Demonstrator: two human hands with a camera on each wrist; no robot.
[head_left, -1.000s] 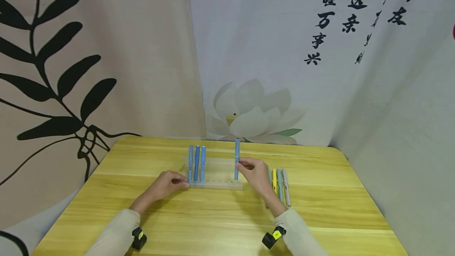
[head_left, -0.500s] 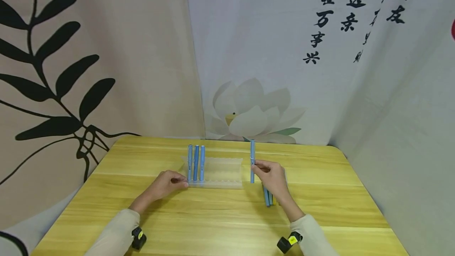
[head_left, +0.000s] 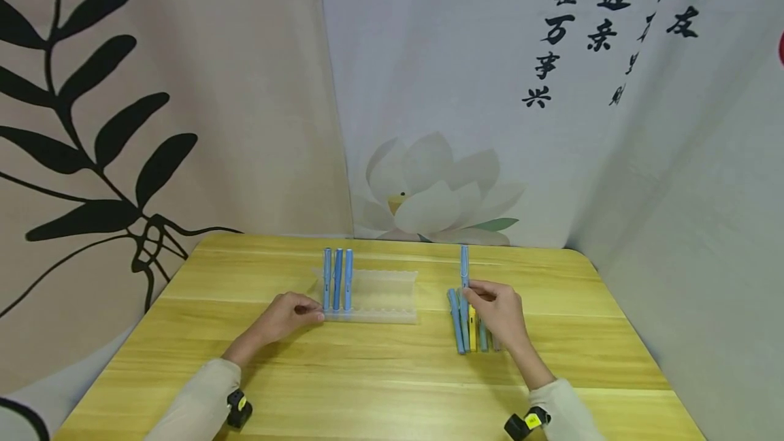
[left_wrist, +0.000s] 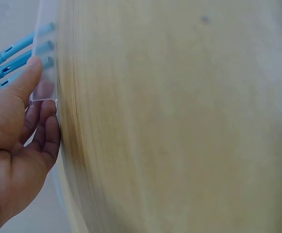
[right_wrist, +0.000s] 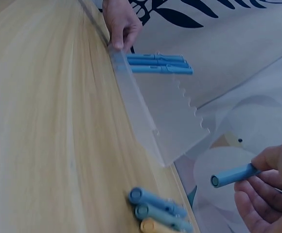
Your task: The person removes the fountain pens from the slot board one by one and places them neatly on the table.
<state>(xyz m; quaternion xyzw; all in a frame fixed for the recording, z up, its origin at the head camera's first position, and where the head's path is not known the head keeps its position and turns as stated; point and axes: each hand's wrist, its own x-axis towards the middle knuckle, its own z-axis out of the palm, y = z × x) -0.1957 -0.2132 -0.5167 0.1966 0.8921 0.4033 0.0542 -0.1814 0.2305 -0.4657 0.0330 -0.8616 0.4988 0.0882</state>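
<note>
A clear plastic pen rack (head_left: 380, 298) stands on the wooden table (head_left: 367, 373), with three blue pens (head_left: 337, 279) upright at its left end. My left hand (head_left: 292, 315) grips the rack's left front corner (left_wrist: 44, 92), thumb on its front face. My right hand (head_left: 497, 308) pinches a blue pen (head_left: 464, 265) upright, to the right of the rack and above a row of pens (head_left: 468, 329) lying flat on the table. In the right wrist view the held blue pen (right_wrist: 233, 175) points toward the camera, over the lying pens (right_wrist: 158, 208).
The lying row holds blue, yellow, green and pale pens, partly hidden by my right hand. Printed fabric backdrops (head_left: 429, 121) close in the table's far edge and right side. The rack (right_wrist: 155, 116) has several notched slots to the right of the three pens.
My right hand has carried the blue pen rightward, away from the rack's right end, to above the row of lying pens. The left hand has stayed on the rack.
</note>
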